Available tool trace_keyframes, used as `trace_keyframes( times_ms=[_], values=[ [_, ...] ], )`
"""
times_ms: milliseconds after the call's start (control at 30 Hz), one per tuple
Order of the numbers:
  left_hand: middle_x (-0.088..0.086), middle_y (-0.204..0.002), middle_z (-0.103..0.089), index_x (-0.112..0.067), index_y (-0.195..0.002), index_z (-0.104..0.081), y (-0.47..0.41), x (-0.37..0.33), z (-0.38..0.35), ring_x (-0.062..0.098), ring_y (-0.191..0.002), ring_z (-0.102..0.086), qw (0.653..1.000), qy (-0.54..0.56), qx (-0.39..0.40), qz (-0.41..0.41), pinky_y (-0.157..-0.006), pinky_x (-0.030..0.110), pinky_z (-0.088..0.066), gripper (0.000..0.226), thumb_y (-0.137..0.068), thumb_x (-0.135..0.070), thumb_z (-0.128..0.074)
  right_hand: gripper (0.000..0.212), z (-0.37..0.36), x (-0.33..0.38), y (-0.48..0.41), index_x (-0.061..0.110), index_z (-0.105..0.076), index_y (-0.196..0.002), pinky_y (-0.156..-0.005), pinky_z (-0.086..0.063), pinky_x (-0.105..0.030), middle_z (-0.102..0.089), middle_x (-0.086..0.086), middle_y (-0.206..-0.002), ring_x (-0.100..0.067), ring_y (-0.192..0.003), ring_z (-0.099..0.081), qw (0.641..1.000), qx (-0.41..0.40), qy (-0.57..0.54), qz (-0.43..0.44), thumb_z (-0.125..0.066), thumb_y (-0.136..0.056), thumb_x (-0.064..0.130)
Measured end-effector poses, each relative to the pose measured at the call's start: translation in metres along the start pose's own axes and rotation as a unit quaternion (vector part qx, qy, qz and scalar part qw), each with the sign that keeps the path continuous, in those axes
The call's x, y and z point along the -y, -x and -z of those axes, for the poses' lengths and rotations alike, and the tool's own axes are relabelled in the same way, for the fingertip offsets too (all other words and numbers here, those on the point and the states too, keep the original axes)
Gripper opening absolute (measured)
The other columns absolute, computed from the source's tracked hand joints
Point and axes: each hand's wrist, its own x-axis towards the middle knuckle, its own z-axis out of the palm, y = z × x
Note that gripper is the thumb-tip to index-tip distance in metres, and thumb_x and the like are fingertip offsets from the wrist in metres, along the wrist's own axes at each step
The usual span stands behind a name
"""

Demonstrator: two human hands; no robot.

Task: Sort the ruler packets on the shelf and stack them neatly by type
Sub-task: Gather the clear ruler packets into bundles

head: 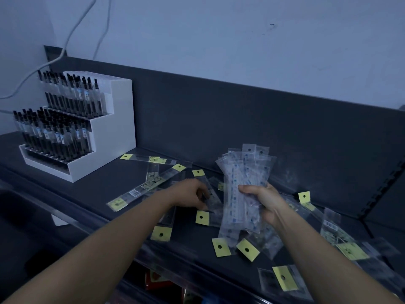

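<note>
the sorting is part done, i'd say. one type is gathered: a bundle of blue-printed packets point(243, 178) stands fanned and upright in the right hand point(266, 204), held above the middle of the shelf point(92, 187). it isn't squared up yet, and nothing that looks like a finished stack lies on the shelf.

the other type, the yellow-tabbed packets point(142, 190), lie scattered at all angles: some far left near the pen display stand point(76, 128), a few under the hands, and more on the near right. those are left to be collected and stacked, and the bundle has to be set down neatly.

the right hand's fingers point(246, 189) are wrapped firmly round the lower half of the bundle, with the thumb across the front. the left hand point(192, 196) reaches down just left of the bundle. its fingers point(202, 191) are curled with a narrow gap to the thumb, their tips down on one of the yellow-tabbed packets. it's blurred there, so i cannot tell whether they have pinched it or only touch it.
</note>
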Motion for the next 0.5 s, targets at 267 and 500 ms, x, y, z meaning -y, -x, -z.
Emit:
trace_keyframes(
  times_ms=[267, 500],
  values=[
    [-0.004, -0.156, -0.029, -0.026, -0.144, -0.042, 0.002, -0.007, -0.002, 0.019, -0.141, -0.029, 0.994, -0.070, 0.079, -0.042, -0.114, 0.037, -0.028, 0.048, -0.098, -0.037, -0.049, 0.059, 0.011, -0.004, 0.007, 0.000, -0.053, -0.128, -0.052, -0.057, -0.037, -0.073, -0.014, -0.091, -0.025, -0.067, -0.073, 1.000, 0.002, -0.005, -0.006, -0.072, -0.073, -0.009],
    [0.005, -0.131, -0.056, -0.022, -0.124, -0.060, -0.001, -0.014, 0.003, 0.024, -0.121, -0.052, 0.965, -0.247, -0.091, -0.011, -0.096, 0.039, -0.041, 0.051, -0.095, -0.058, -0.040, 0.069, 0.032, -0.005, 0.022, 0.001, -0.053, -0.130, -0.063, -0.059, -0.044, -0.070, -0.020, -0.109, -0.035, -0.089, -0.070, 1.000, -0.019, -0.005, -0.015, -0.077, -0.065, -0.002]
  ],
)
